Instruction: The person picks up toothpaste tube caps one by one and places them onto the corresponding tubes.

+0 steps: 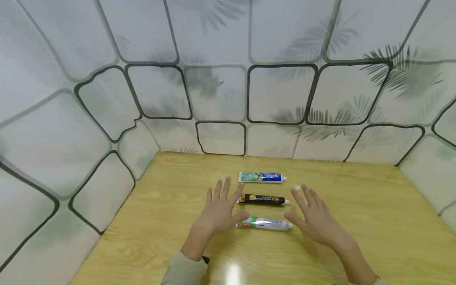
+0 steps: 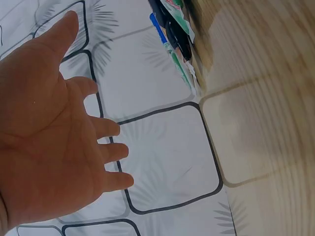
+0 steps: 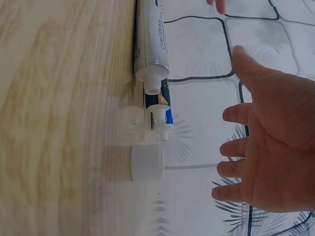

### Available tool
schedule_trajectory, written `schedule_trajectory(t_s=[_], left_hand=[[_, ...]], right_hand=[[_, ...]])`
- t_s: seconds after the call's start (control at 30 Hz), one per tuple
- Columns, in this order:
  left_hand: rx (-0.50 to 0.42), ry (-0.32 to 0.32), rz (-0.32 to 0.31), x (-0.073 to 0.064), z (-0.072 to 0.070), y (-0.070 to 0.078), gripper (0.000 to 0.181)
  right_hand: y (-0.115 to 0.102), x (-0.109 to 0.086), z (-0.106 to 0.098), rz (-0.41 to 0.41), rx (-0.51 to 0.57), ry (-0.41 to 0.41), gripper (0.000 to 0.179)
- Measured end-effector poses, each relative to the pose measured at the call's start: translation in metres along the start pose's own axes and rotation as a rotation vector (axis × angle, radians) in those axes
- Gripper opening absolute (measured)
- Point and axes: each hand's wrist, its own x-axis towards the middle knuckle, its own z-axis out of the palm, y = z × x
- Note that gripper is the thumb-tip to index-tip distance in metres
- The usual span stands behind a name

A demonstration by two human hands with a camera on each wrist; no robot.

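Observation:
Three toothpaste tubes lie in rows on the wooden table, nozzles pointing right. Farthest is a blue-and-green tube (image 1: 265, 177), then a black tube (image 1: 265, 200), and nearest a white tube with green and red (image 1: 268, 224). My left hand (image 1: 218, 211) is held over their left ends, fingers spread and holding nothing; its thumb overlaps the white tube in the head view. To the right, my right hand (image 1: 317, 221) has its fingers extended, also holding nothing. Beyond its fingertips sits a small white cap (image 3: 147, 163). Bare nozzles (image 3: 153, 84) face it in the right wrist view.
Around the back and sides of the table (image 1: 149, 213) stand white panels (image 1: 221, 93) with dark rounded outlines and leaf prints. Wood surface extends on both sides of the tubes. A light glare shows at the front edge.

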Motion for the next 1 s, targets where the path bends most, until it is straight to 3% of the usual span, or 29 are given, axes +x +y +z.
schedule_trajectory(t_s=[0.2, 0.3, 0.53, 0.77, 1.0], left_hand=[[0.004, 0.101, 0.066, 0.005, -0.002, 0.008, 0.067], [0.002, 0.101, 0.139, 0.012, -0.001, 0.018, 0.055], [-0.006, -0.018, 0.233, 0.028, 0.012, 0.034, 0.044], [-0.167, -0.212, 0.302, 0.046, 0.022, 0.034, 0.042], [-0.206, -0.313, 0.375, 0.056, 0.029, 0.031, 0.041]], right_hand=[[0.007, -0.005, -0.010, 0.002, 0.104, -0.005, 0.068], [0.012, -0.009, -0.015, 0.035, 0.155, -0.041, 0.064], [0.019, -0.012, -0.020, 0.064, 0.223, -0.093, 0.055], [0.033, -0.013, -0.023, 0.112, 0.278, -0.183, 0.046], [0.047, -0.012, -0.021, 0.090, 0.315, -0.221, 0.037]])
